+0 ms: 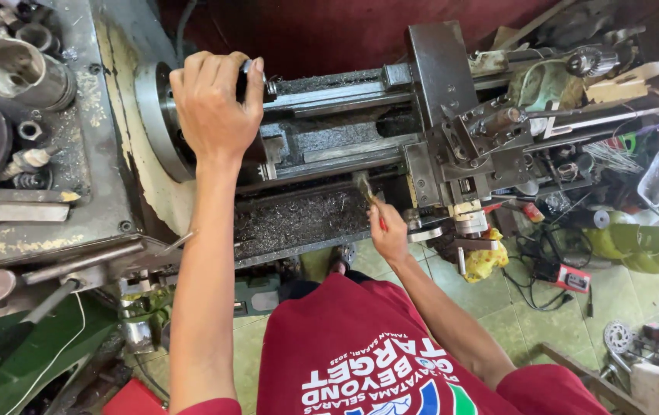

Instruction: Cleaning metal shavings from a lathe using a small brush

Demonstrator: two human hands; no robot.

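Observation:
I stand over a metal lathe [345, 146]. My left hand [214, 104] rests on top of the round chuck [156, 115] at the left end, fingers curled over a dark part held there. My right hand [389, 234] grips a small paintbrush with a red handle [372, 201], its bristles over the chip tray [299, 223] full of metal shavings. The tool carriage [475, 138] sits to the right of the brush.
The headstock top [29, 138] at the left carries metal sleeves, rings and bars. Levers [53, 284] stick out below it. On the tiled floor at the right lie a yellow rag [487, 261], cables, a small red box [573, 278] and green parts [637, 242].

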